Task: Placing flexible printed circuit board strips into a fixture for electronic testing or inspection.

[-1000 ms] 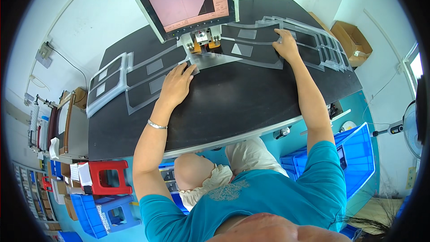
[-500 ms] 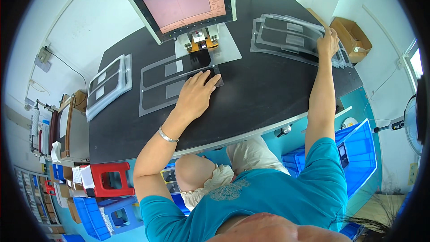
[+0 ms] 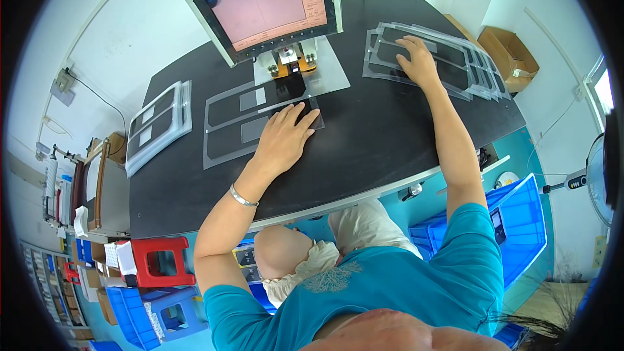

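Flat on the right end of a partly transparent sheet with black panels (image 3: pixel 224 114) rests my left hand (image 3: pixel 283 135), its fingers spread. The sheet's far right corner lies by the orange-and-metal head of a machine (image 3: pixel 294 65), under a monitor (image 3: pixel 263 10). At the far right, my right hand (image 3: pixel 419 62) is over a fanned stack of similar clear-edged sheets (image 3: pixel 455 68). Its fingers are apart and nothing shows in its grasp; whether the fingertips touch the top sheet I cannot tell.
Another neat stack of sheets (image 3: pixel 158 123) lies at the left edge of the black table (image 3: pixel 364 136). An open cardboard box (image 3: pixel 510 55) stands beyond the right edge. Blue bins (image 3: pixel 520 227) are below at right, a red stool (image 3: pixel 162 260) below at left.
My right hand has moved left from the stack's right edge to over its left part. My left hand and the sheet under it stay where they were.
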`<state>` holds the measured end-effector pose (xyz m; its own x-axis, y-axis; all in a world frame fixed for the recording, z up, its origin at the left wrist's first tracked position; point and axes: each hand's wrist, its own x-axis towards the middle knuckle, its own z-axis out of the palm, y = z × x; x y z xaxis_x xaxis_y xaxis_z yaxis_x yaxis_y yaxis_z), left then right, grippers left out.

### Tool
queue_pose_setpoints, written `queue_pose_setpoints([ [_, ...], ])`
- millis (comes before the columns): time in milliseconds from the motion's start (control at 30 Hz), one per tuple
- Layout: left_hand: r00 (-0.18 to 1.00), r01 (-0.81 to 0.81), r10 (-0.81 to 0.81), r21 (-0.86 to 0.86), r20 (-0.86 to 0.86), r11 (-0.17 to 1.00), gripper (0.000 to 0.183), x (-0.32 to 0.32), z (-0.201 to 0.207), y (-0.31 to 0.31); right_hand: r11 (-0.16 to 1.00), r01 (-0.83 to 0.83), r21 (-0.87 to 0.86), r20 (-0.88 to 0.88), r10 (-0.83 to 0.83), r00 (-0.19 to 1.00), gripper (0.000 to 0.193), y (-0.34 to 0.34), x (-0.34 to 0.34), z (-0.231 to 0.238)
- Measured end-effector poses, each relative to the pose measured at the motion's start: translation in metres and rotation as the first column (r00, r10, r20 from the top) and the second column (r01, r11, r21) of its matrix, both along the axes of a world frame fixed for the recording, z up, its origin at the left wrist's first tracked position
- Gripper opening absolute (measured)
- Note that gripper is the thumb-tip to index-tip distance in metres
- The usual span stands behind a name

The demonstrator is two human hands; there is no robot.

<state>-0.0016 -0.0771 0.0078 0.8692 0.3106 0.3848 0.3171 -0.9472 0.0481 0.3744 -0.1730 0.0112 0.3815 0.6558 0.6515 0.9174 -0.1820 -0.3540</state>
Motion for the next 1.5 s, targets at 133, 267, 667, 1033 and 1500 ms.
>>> queue_pose_setpoints([
  [133, 0.999, 0.023, -0.024, -0.021, -0.038, 1.000, 0.042, -0.001, 0.004, -0.002, 0.999, -0.004, 0.039, -0.018, 0.005, 1.000, 0.035, -0.003, 0.006, 0.003],
  [267, 0.999, 0.036, -0.037, -0.032, -0.021, 0.999, 0.042, 0.000, 0.003, -0.002, 0.985, -0.116, 0.131, -0.055, 0.124, 0.991, 0.030, 0.003, -0.012, 0.005],
  [667, 0.999, 0.042, -0.043, -0.087, -0.005, 0.995, 0.049, -0.003, 0.009, -0.003, 0.834, -0.533, 0.145, -0.727, 0.455, 0.515, 0.043, 0.036, -0.112, -0.013],
  [1033, 0.999, -0.038, 0.038, -0.050, 0.019, 0.998, 0.037, 0.005, -0.002, 0.022, 0.801, -0.589, 0.102, -0.586, 0.527, 0.615, 0.040, 0.034, -0.115, -0.014],
  [1500, 0.996, -0.085, 0.083, -0.064, -0.039, 0.994, 0.042, 0.017, -0.016, 0.048, 0.780, -0.622, 0.067, -0.596, 0.532, 0.602, 0.049, 0.038, -0.112, -0.014],
])
